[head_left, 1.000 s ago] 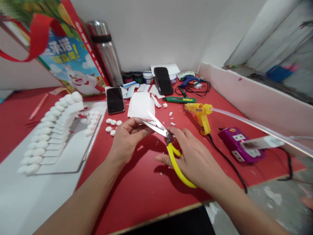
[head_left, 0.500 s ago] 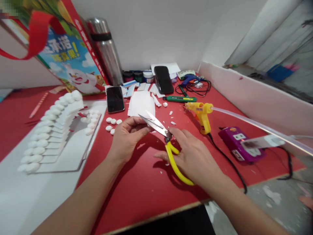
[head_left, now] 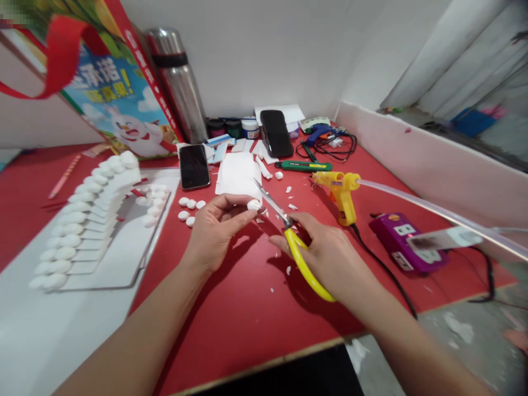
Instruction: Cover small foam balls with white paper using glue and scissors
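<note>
Between thumb and fingers, my left hand (head_left: 218, 226) pinches a small white foam piece (head_left: 253, 205). My right hand (head_left: 328, 250) grips yellow-handled scissors (head_left: 303, 264), whose blades point up and left, just right of the foam piece. Several rounded white pieces (head_left: 184, 202) lie on the red table (head_left: 231, 330) left of my left hand. Small white scraps (head_left: 292, 207) are scattered around the scissors. Farther left stands a white stepped model (head_left: 93, 247), its outer edge lined with white rounded pieces.
A yellow glue gun (head_left: 344, 198) with a long clear stick and a purple power box (head_left: 406, 242) are on the right. Behind are a green cutter (head_left: 305, 166), two phones (head_left: 195, 166), a white sheet (head_left: 239, 171), paint jars (head_left: 249, 129), a steel flask (head_left: 181, 88) and a printed bag (head_left: 132, 110).
The scissors have shifted right, off the front of my left fingers, and their blades look closer together. The white foam piece now shows at my left fingertips.
</note>
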Action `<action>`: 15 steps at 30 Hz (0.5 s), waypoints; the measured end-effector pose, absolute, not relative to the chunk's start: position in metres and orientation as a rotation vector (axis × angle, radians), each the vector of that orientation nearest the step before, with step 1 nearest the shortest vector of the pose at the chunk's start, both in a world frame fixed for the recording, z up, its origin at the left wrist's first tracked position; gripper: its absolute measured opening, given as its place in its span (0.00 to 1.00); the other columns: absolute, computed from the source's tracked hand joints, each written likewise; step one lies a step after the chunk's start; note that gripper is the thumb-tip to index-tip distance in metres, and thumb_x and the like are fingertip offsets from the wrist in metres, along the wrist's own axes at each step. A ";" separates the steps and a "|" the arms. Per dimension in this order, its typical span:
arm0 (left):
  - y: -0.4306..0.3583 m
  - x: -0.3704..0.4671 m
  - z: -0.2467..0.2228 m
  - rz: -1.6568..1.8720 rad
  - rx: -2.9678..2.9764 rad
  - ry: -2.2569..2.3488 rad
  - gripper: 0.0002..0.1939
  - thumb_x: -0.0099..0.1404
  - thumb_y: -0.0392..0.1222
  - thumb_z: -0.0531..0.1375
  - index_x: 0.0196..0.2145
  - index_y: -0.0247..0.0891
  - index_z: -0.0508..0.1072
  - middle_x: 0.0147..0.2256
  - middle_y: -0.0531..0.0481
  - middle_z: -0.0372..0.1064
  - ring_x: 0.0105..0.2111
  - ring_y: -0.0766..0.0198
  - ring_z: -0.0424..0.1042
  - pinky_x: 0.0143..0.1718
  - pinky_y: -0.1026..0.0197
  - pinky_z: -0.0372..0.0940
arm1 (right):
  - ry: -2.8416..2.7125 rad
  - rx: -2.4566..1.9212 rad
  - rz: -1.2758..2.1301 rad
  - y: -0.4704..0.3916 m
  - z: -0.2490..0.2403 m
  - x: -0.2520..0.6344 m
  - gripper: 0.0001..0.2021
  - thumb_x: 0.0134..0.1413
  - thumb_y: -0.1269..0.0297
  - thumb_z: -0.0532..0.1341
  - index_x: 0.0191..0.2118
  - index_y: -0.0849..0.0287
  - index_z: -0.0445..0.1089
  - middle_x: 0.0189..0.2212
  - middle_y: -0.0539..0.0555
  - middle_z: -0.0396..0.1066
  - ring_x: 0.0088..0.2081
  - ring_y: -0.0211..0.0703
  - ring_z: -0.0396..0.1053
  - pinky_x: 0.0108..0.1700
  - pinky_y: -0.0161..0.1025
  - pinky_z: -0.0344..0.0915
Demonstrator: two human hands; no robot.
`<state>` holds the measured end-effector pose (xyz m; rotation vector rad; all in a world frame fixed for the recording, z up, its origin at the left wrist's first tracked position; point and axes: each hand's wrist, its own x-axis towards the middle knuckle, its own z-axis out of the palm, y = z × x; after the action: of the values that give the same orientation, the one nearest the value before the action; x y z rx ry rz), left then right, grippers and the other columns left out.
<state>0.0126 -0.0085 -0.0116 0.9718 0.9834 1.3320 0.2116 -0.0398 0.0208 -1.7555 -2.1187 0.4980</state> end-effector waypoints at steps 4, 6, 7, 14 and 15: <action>-0.009 0.011 -0.007 1.373 1.159 1.066 0.12 0.58 0.39 0.72 0.41 0.37 0.79 0.40 0.48 0.79 0.39 0.63 0.76 0.42 0.63 0.71 | -2.159 -1.973 0.374 -0.018 0.036 0.204 0.14 0.64 0.58 0.60 0.49 0.60 0.70 0.33 0.58 0.79 0.36 0.56 0.78 0.32 0.41 0.60; -0.009 0.010 -0.005 1.379 1.295 1.137 0.11 0.59 0.39 0.71 0.40 0.38 0.78 0.38 0.48 0.77 0.38 0.63 0.75 0.41 0.63 0.70 | -2.215 -2.050 0.249 -0.007 0.038 0.198 0.13 0.63 0.61 0.58 0.48 0.62 0.70 0.35 0.63 0.79 0.38 0.61 0.79 0.32 0.42 0.61; -0.009 0.009 -0.005 1.381 1.371 1.169 0.11 0.60 0.39 0.71 0.40 0.38 0.78 0.38 0.48 0.76 0.36 0.64 0.74 0.40 0.63 0.69 | -2.238 -2.072 0.194 -0.003 0.038 0.196 0.14 0.64 0.61 0.57 0.48 0.64 0.70 0.35 0.65 0.79 0.39 0.62 0.79 0.32 0.43 0.61; -0.011 0.007 -0.006 1.423 1.750 1.208 0.08 0.64 0.36 0.66 0.42 0.40 0.78 0.41 0.47 0.70 0.40 0.61 0.72 0.44 0.60 0.67 | -2.304 -2.166 0.067 0.005 0.026 0.192 0.13 0.64 0.62 0.56 0.45 0.67 0.71 0.34 0.70 0.78 0.39 0.63 0.79 0.33 0.44 0.65; -0.011 0.008 -0.005 1.416 1.786 1.222 0.08 0.64 0.35 0.65 0.42 0.40 0.78 0.41 0.47 0.69 0.40 0.61 0.72 0.45 0.59 0.67 | -2.334 -2.158 0.056 0.004 0.028 0.192 0.13 0.65 0.62 0.56 0.45 0.67 0.71 0.35 0.70 0.78 0.39 0.63 0.79 0.33 0.44 0.65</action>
<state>0.0076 -0.0111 -0.0051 1.7864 1.2218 1.4162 0.1922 0.0041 0.0276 -2.1584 -2.3337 0.0563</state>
